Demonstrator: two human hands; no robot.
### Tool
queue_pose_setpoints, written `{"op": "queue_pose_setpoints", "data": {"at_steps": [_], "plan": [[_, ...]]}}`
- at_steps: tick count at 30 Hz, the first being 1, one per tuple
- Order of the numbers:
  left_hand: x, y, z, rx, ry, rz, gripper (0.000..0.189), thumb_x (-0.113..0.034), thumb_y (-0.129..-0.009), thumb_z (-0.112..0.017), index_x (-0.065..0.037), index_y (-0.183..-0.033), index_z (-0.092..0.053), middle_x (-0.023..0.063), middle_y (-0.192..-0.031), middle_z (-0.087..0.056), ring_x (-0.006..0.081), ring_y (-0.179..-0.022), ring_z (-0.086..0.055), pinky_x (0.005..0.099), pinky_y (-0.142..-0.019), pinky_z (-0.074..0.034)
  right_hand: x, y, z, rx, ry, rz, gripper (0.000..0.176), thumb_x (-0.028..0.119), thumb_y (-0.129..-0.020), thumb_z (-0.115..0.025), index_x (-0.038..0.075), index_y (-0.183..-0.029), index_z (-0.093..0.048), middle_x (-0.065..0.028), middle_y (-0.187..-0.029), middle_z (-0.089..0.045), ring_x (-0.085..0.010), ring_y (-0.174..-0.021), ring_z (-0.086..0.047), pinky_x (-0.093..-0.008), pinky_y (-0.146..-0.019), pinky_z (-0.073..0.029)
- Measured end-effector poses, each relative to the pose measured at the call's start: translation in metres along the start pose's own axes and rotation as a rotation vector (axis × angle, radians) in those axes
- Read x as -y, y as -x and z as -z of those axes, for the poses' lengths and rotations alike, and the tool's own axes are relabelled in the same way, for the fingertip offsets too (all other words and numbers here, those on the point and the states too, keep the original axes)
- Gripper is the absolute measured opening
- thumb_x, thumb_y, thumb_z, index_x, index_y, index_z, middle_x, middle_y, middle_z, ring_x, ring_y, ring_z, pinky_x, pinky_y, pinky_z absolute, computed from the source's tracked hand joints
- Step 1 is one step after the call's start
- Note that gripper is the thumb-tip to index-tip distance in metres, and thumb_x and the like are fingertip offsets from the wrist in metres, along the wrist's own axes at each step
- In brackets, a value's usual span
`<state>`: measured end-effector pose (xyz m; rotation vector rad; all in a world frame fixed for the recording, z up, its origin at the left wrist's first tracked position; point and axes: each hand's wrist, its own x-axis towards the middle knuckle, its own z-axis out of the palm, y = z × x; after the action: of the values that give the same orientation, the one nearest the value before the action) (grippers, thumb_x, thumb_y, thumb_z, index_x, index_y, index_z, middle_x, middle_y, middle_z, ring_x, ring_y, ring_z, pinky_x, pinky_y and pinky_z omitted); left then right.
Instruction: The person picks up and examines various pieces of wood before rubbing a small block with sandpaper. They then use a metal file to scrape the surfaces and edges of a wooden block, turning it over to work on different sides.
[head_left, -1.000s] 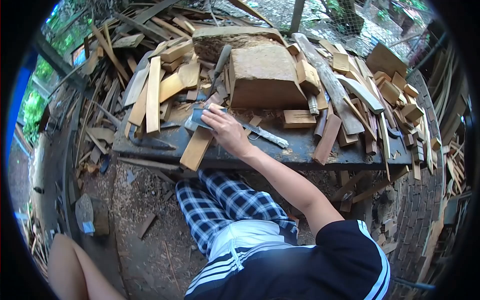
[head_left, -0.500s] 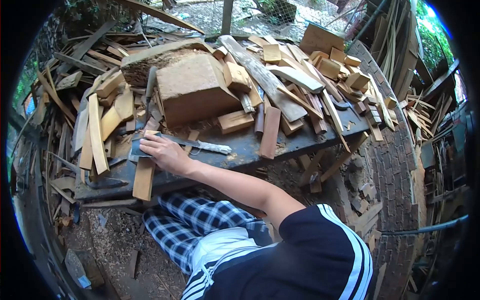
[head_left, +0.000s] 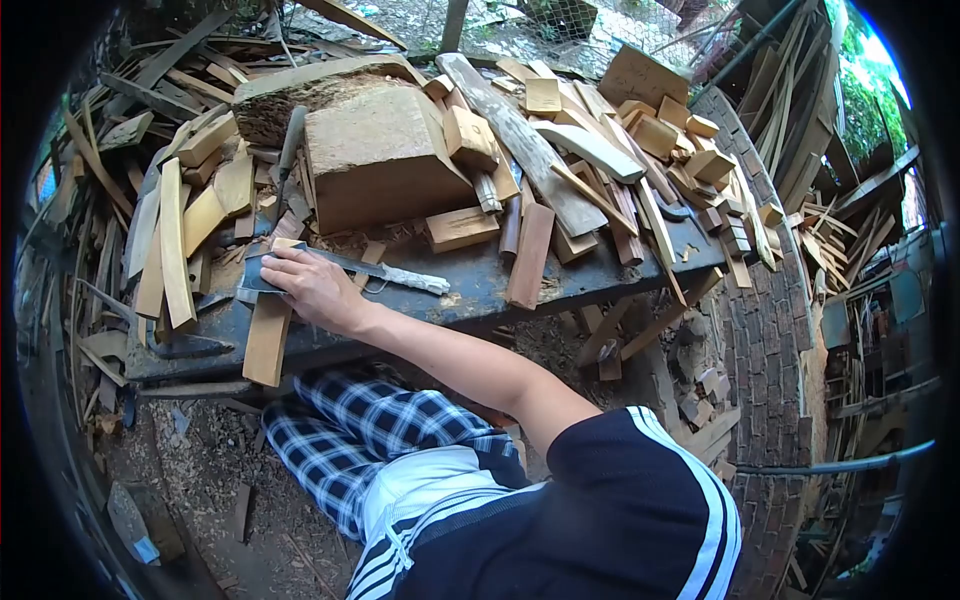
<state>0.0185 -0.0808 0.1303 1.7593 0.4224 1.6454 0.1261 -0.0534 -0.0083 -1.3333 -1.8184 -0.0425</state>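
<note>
My right hand [head_left: 315, 288] reaches out from the lower right to the front left of a dark workbench [head_left: 470, 300]. Its fingers are curled over the wide dark end of a flat metal blade [head_left: 252, 278]. The blade's pale wrapped handle [head_left: 415, 280] points right along the bench. Under the blade lies a short wooden plank [head_left: 262, 345] that sticks out over the bench's front edge. My left hand is out of sight.
A large wooden block [head_left: 375, 160] stands behind the hand, with a dark-handled tool [head_left: 290, 135] leaning at its left. Offcuts and slats [head_left: 600, 150] cover the bench and the ground at left. A brick wall [head_left: 770, 330] runs at right. My plaid-trousered legs [head_left: 360, 440] are below the bench.
The view has swung right and tilted, so the bench sits further left. My right hand stays on the blade over the plank. The bare limb at lower left has left the view.
</note>
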Motion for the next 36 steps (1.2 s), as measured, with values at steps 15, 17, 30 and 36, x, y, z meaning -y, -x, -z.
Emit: {"op": "queue_pose_setpoints", "data": {"at_steps": [15, 17, 30, 36], "plan": [[0.034, -0.03, 0.02, -0.132, -0.141, -0.094, 0.038, -0.023, -0.095, -0.059, 0.0, -0.125, -0.056, 0.0145, -0.12, -0.059, 0.0265, -0.114, -0.057, 0.035, -0.101, -0.044, 0.002, -0.001, 0.007, 0.064, -0.015, -0.035, 0.047, 0.007, -0.078, -0.066, 0.004, -0.124, -0.06, -0.0097, -0.133, -0.059, -0.0285, -0.131, -0.049, -0.0466, -0.104, -0.043], [0.036, -0.05, 0.025, -0.141, -0.159, -0.158, 0.038, -0.023, -0.095, -0.059, 0.0, -0.126, -0.056, 0.0146, -0.12, -0.059, 0.0266, -0.114, -0.056, 0.0352, -0.101, -0.044, 0.004, -0.004, 0.01, 0.105, 0.001, -0.034, 0.048, 0.006, -0.079, -0.065, 0.004, -0.126, -0.059, -0.01, -0.135, -0.058, -0.0284, -0.131, -0.049, -0.0456, -0.106, -0.043], [-0.028, -0.076, 0.097, 0.012, -0.398, -0.194, 0.042, -0.025, -0.094, -0.061, 0.0, -0.127, -0.055, 0.0155, -0.123, -0.057, 0.0278, -0.117, -0.054, 0.0366, -0.103, -0.042, -0.001, -0.002, 0.011, 0.094, -0.007, -0.017, 0.045, 0.009, -0.08, -0.066, 0.006, -0.125, -0.061, -0.0076, -0.134, -0.06, -0.0268, -0.13, -0.051, -0.0404, -0.105, -0.044], [-0.054, -0.092, 0.113, 0.045, -0.466, -0.258, 0.044, -0.026, -0.093, -0.062, 0.001, -0.127, -0.054, 0.0159, -0.124, -0.056, 0.0283, -0.118, -0.054, 0.0372, -0.104, -0.042, -0.001, -0.003, 0.011, 0.088, -0.023, -0.02, 0.043, 0.007, -0.081, -0.066, 0.006, -0.124, -0.063, -0.0078, -0.133, -0.061, -0.0274, -0.13, -0.051, -0.0406, -0.105, -0.045]]}}
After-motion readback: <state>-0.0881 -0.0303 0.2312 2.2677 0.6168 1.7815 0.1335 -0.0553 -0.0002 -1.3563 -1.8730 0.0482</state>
